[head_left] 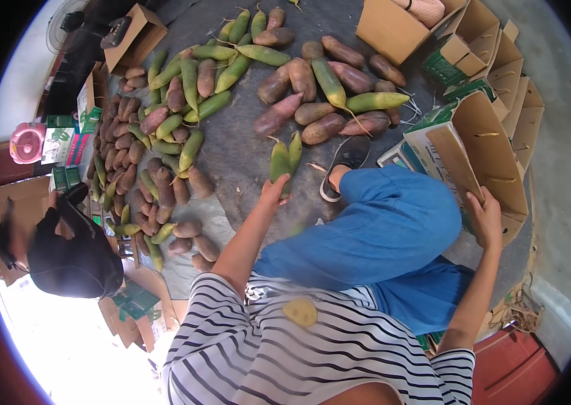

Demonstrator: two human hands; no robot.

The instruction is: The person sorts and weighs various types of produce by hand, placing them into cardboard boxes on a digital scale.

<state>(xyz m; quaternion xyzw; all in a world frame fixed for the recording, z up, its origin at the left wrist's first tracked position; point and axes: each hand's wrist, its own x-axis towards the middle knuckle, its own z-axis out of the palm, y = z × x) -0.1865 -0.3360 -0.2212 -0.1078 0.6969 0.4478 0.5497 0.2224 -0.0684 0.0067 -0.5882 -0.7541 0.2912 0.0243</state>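
Note:
My left hand point(274, 192) is closed around the lower ends of two green radishes point(280, 160), held upright side by side above the dark floor sheet. My right hand point(484, 217) grips the near edge of an open cardboard box point(491, 145) to my right. The box is tilted, its brown inside showing, and I cannot see all of its bottom. Beyond my left hand lies a pile of reddish-brown radishes point(304, 79), with a few green radishes point(328, 84) on top.
More cardboard boxes point(471, 34) line the right side. A large spread of green and reddish-brown radishes point(122, 138) covers the left. Another person point(72, 250) in dark clothes is at the far left, near a pink fan point(27, 143). My shoe point(349, 154) rests beside the near pile.

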